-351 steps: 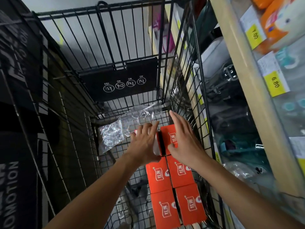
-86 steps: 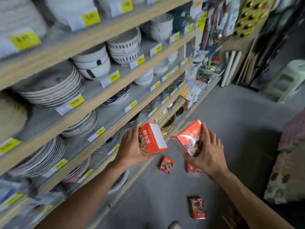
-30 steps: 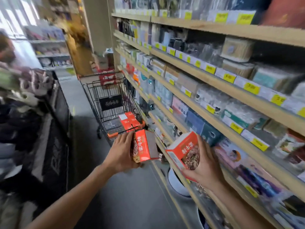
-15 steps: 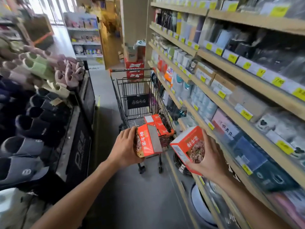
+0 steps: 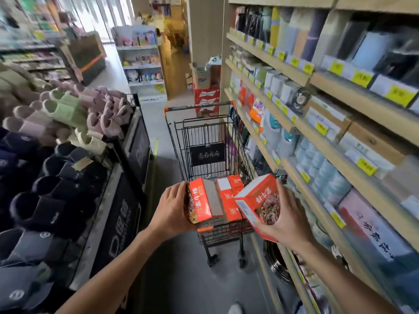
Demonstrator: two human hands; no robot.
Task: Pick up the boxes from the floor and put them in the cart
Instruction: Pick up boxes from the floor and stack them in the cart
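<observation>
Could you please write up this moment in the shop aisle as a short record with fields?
setting: shop aisle, shelves on the right, slipper display on the left
left hand: grips an orange box
right hand: grips a second orange box, tilted
cart: ahead in the aisle, beside the shelves
cart contents: orange boxes stacked inside
stage: both held boxes not yet in the cart

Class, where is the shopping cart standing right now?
In the head view the shopping cart stands mid-aisle ahead of both hands, close beside the wooden shelves on the right, with the slipper display on the left.
</observation>
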